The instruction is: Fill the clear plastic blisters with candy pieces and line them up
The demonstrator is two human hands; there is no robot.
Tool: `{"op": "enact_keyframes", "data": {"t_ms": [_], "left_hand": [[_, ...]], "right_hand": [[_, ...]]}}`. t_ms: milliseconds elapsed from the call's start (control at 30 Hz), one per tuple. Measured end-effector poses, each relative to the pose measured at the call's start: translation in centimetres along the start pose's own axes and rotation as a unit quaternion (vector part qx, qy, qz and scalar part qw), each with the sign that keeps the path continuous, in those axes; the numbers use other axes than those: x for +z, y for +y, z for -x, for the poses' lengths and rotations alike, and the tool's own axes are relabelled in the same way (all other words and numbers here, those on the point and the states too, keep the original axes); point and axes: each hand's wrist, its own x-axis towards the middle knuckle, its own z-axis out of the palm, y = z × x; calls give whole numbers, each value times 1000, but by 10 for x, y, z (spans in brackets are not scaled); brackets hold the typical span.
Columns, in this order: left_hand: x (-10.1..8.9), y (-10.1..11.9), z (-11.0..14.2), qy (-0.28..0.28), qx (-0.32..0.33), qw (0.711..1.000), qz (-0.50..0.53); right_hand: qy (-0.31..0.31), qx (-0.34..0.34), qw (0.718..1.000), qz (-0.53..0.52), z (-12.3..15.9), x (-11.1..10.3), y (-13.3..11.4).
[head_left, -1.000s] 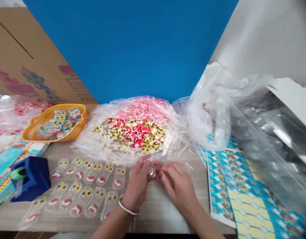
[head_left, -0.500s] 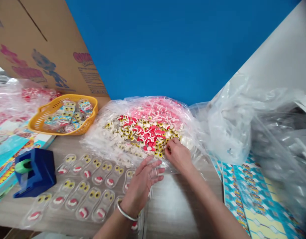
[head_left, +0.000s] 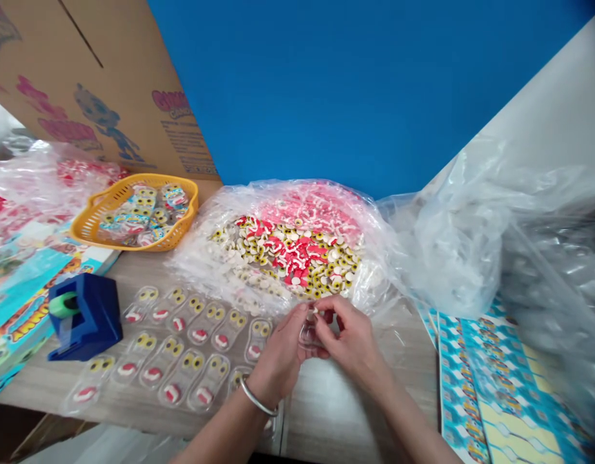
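My left hand (head_left: 282, 353), with a silver bangle at the wrist, holds a small clear plastic blister shell (head_left: 307, 335) above the table's front. My right hand (head_left: 354, 338) meets it there, thumb and forefinger pinching a small pale gummy eye (head_left: 315, 311) at the shell's upper end. Just beyond both hands lies an open clear bag (head_left: 374, 232) full of yellow-ringed gummy eyes (head_left: 333, 270) and red-and-white gummy mouths (head_left: 297, 254). On the left, rows of filled blister shells (head_left: 181, 377) lie on the table, each with two eyes and a mouth.
A yellow basket (head_left: 87, 229) holds packed candies. Near it stand a blue tape dispenser (head_left: 97, 316) and a large cardboard box (head_left: 127, 58). Printed card sheets (head_left: 471, 380) and clear plastic bags (head_left: 456, 258) lie at the right. A blue panel (head_left: 355, 90) rises behind.
My right hand has moved from the candy pile back to the shell in my left hand, bringing a gummy eye. The view has shifted slightly, so the scene sits a little further right.
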Motion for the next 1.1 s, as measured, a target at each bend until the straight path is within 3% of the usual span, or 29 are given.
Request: {"op": "enact_keyframes", "data": {"t_ms": [233,333,433,533,733,900,1000,1100], "left_hand": [[-1,1,1,44,-4,999,-2],[0,2,1,17,-18,1000,10],[3,-2,1,-12,-31,999,16],[4,-10,0,13,-20,1000,11],[4,-10,2,15,-7,1000,-9],[14,-7,5,63,-8,997,-51],[17,-6,7,72,-10,996,-55],[19,-4,9,71,-7,996,-44]], "right_hand": [[42,-16,999,5,14,-4,3],[50,-29,998,22,14,-6,0],[49,-88,993,65,11,-4,-3],[46,-109,988,98,11,-3,-3],[24,-40,996,75,19,-15,-5],[-30,19,996,86,20,-18,-8],[12,0,994,105,22,-15,-8],[76,-85,964,239,25,-13,-6]]}}
